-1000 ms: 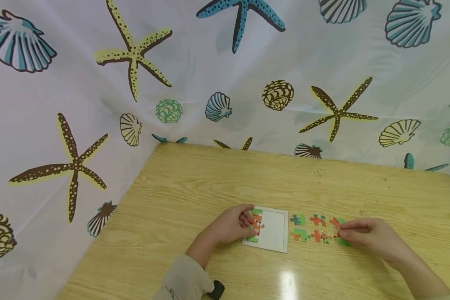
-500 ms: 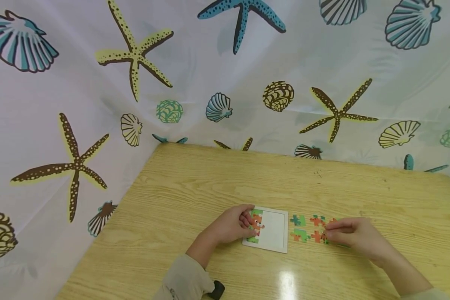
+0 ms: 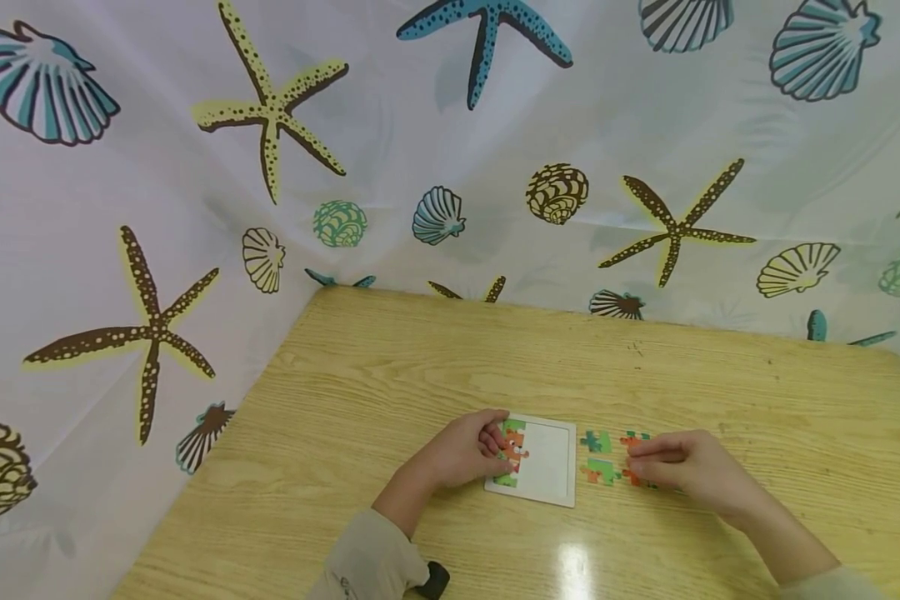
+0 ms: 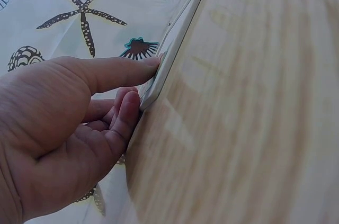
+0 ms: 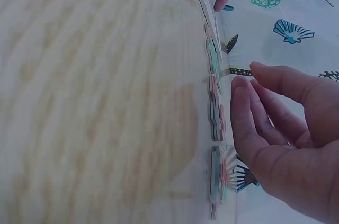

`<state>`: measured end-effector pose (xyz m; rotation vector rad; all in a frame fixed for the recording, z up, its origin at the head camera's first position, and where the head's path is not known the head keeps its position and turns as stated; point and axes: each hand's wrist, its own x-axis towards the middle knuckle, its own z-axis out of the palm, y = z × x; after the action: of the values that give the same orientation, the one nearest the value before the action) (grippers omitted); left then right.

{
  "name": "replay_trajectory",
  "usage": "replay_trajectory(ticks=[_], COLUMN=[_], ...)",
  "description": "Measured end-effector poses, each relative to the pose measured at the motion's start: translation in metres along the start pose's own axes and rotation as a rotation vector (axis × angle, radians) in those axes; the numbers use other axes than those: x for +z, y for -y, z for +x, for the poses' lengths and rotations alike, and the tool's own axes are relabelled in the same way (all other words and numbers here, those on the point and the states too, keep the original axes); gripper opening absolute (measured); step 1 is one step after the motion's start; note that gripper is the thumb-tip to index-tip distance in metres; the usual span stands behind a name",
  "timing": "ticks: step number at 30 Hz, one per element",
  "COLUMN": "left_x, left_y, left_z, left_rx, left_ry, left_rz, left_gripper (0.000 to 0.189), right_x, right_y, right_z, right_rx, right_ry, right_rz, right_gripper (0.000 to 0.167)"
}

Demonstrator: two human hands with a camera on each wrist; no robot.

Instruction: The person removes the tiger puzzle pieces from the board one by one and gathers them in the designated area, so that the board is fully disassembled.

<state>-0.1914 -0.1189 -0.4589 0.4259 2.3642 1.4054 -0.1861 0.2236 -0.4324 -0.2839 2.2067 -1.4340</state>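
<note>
- Risk: the right hand (image 3: 693, 467), passing too low, could knock the loose pieces (image 3: 602, 472) askew; slack hold by the left hand (image 3: 461, 450) could let the puzzle frame (image 3: 550, 460) slide.
- Right hand: fingers loosely curled, nothing held; fingertips just above the middle pair.
- Left hand: grips frame's left edge; frame lies flat between it and the pieces.
</note>
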Motion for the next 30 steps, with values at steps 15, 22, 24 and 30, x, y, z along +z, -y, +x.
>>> replay_trajectory(ticks=[15, 22, 24, 30], left_x=[0.002, 0.003, 0.002, 0.002], left_y=[-0.001, -0.001, -0.001, 0.0], left_z=[0.001, 0.002, 0.002, 0.002], left_rx=[-0.024, -0.011, -0.016, -0.031], left_ry=[0.002, 0.011, 0.009, 0.003], left_rz=[-0.026, -0.019, -0.019, -0.014], left_gripper=[0.074, 0.074, 0.074, 0.074], right_x=[0.026, 0.031, 0.031, 0.032], right_y=[0.011, 0.014, 0.016, 0.023], right_z=[0.016, 0.02, 0.02, 0.023], right_rx=[-0.053, -0.042, -0.049, -0.044], right_ry=[0.05, 0.055, 0.061, 0.068], right_rz=[0.04, 0.047, 0.043, 0.039], right_gripper=[0.042, 0.043, 0.043, 0.043])
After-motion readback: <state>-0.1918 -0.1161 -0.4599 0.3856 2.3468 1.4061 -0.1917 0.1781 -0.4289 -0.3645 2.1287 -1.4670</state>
